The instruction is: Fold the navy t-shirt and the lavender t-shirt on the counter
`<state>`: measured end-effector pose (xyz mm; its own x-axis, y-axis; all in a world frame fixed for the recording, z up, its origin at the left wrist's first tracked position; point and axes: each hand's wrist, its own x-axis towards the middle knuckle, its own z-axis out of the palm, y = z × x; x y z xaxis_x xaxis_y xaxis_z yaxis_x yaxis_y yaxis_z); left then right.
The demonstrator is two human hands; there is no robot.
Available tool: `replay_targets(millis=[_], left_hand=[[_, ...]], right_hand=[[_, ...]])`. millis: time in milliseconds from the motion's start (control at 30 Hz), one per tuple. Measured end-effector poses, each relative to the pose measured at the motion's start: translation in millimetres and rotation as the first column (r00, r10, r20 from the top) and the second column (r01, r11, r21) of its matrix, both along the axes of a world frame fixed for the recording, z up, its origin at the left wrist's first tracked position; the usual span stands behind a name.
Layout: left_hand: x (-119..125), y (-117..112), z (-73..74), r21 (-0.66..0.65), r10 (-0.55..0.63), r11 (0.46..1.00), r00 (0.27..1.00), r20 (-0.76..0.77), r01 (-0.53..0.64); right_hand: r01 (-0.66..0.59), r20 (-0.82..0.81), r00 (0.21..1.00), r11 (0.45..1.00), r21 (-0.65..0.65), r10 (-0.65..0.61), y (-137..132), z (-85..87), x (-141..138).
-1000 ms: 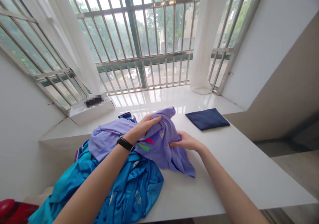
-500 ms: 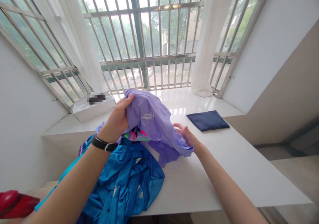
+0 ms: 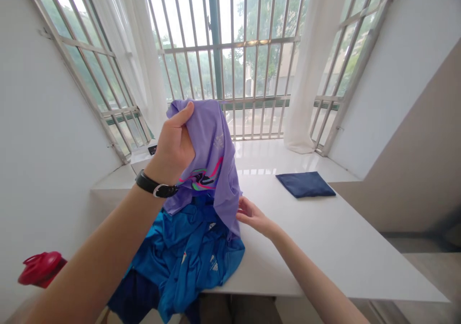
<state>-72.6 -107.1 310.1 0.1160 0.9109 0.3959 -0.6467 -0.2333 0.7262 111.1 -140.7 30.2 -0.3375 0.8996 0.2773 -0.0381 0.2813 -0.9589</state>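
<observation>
My left hand point(image 3: 176, 144) is closed on the upper part of a purple T-shirt point(image 3: 212, 122), thumb on top, and holds it up off the table. The shirt hangs down with a pale print and a pink, green and black design on its front. At the shirt's right edge is my right hand point(image 3: 254, 215), fingers slightly bent and apart, fingertips at the cloth; I see no grip. Beneath the shirt lies a crumpled heap of blue clothing point(image 3: 187, 252), partly hanging over the table's front edge.
On the white table point(image 3: 309, 247), a folded dark navy cloth point(image 3: 306, 185) lies at the right. A white box point(image 3: 139, 157) is partly hidden behind my left hand. A red object point(image 3: 43, 269) shows at lower left. Barred windows and white curtains point(image 3: 302, 74) stand behind.
My left hand has raised the purple T-shirt, so it hangs more upright. My right hand has moved left and down along its edge. The view has shifted, too.
</observation>
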Motion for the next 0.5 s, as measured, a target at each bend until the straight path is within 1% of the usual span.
replay_targets(millis=[67, 167, 233, 267, 300, 333, 367, 433, 467, 500], left_hand=[[0, -12, 10.5, 0.046, -0.005, 0.999, 1.000, 0.009, 0.005], [2, -30, 26.6, 0.099, -0.014, 0.995, 1.000, 0.020, 0.012], [0, -41, 39.2, 0.133, -0.010, 0.991, 0.999, 0.033, 0.006], [-3, -46, 46.1, 0.157, -0.002, 0.988, 0.999, 0.041, -0.004], [-8, -51, 53.0, 0.186, 0.009, 0.982, 0.999, 0.048, -0.018], [-14, -55, 59.6, 0.218, 0.024, 0.975, 0.998, 0.058, -0.036], [-21, -58, 65.6, 0.255, 0.039, 0.965, 0.997, 0.071, -0.056], [-38, -62, 74.7, 0.335, 0.042, 0.940, 0.996, 0.081, -0.067], [-46, -64, 77.5, 0.379, 0.026, 0.924, 0.997, 0.071, -0.051], [-53, -65, 79.0, 0.419, 0.007, 0.908, 0.998, 0.055, -0.029]], right_hand=[[0.074, -0.019, 0.997, 0.997, -0.004, -0.074, -13, 4.4, -8], [0.247, -0.028, 0.969, 0.969, -0.020, -0.247, -31, 10.0, -23], [0.302, -0.109, 0.946, 0.952, -0.050, -0.306, -39, 20.2, -23], [0.322, -0.185, 0.925, 0.943, -0.081, -0.332, -41, 29.2, -18], [0.349, -0.273, 0.888, 0.929, -0.120, -0.369, -44, 41.5, -9], [0.391, -0.369, 0.825, 0.903, -0.176, -0.429, -46, 56.7, 4], [0.440, -0.436, 0.751, 0.868, -0.229, -0.495, -50, 74.5, 18], [0.560, -0.502, 0.619, 0.788, -0.257, -0.604, -60, 113.4, 52], [0.574, -0.489, 0.625, 0.783, -0.240, -0.608, -68, 131.8, 69], [0.575, -0.433, 0.668, 0.789, -0.216, -0.605, -77, 147.8, 87]])
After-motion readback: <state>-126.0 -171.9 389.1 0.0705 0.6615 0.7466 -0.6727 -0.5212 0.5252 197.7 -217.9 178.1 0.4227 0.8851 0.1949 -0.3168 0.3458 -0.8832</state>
